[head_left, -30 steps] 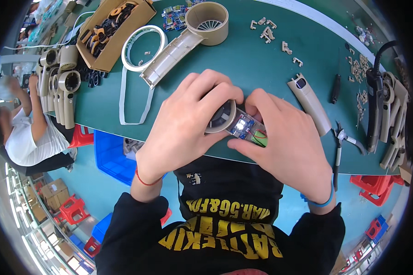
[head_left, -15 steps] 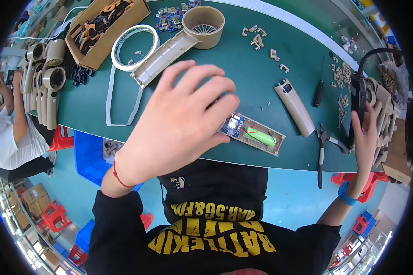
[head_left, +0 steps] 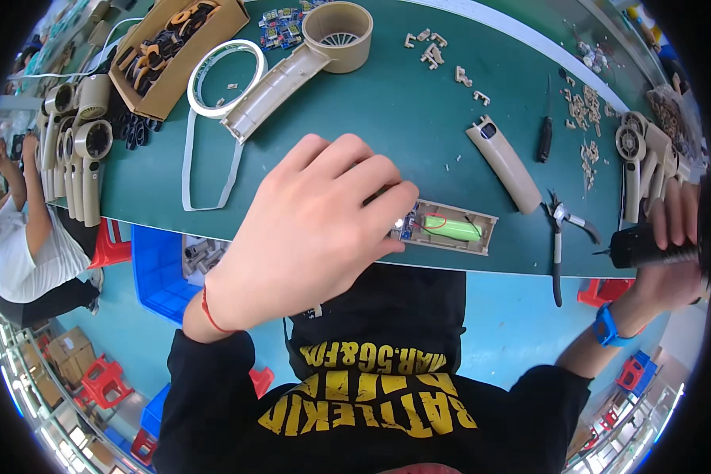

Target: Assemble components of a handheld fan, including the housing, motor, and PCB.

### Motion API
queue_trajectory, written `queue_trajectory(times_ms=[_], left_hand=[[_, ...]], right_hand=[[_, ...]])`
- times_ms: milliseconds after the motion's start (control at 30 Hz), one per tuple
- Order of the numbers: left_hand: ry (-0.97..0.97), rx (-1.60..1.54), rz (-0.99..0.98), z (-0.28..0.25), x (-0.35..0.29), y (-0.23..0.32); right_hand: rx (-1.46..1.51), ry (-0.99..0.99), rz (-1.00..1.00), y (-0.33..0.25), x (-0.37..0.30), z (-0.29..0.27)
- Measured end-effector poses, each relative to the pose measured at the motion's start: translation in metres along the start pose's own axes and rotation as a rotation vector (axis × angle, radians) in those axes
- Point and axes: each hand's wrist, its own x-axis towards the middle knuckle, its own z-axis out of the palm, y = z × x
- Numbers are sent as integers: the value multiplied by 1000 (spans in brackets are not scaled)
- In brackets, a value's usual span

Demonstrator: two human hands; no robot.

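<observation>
Currently left hand point(head_left: 308, 229) sits mid-frame, closed down on the left end of the beige half-shell point(head_left: 450, 229) holding a green battery point(head_left: 454, 231). Right hand point(head_left: 671, 253), far right edge, grips a black tool point(head_left: 648, 246), probably a screwdriver.

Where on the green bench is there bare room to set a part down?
Bare mat lies between the fan housing, the clips and the left hand. Crowded: left edge with stacked housings and box; right end with pliers.
</observation>
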Motion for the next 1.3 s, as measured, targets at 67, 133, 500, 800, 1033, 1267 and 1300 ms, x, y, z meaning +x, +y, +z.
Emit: queue_trajectory(times_ms=[67, 133, 500, 800, 1033, 1267, 1300], left_hand=[[15, 8, -59, -1, -3, 9], [14, -11, -87, 9, -10, 6], [84, -79, -163, 23, -8, 1], [125, -119, -144, 24, -8, -1], [114, -145, -170, 24, -9, -1], [207, -287, -139, 24, -9, -2], [203, -293, -135, 25, -11, -1]], right_hand=[[486, -124, -102, 6, 8, 37], [545, -149, -82, 23, 12, 72], [522, -179, -16, 59, 30, 145], [470, -401, -213, 94, 38, 158], [461, -382, -226, 98, 37, 161], [510, -384, -318, 68, 35, 129], [700, -394, -342, 65, 27, 128]])
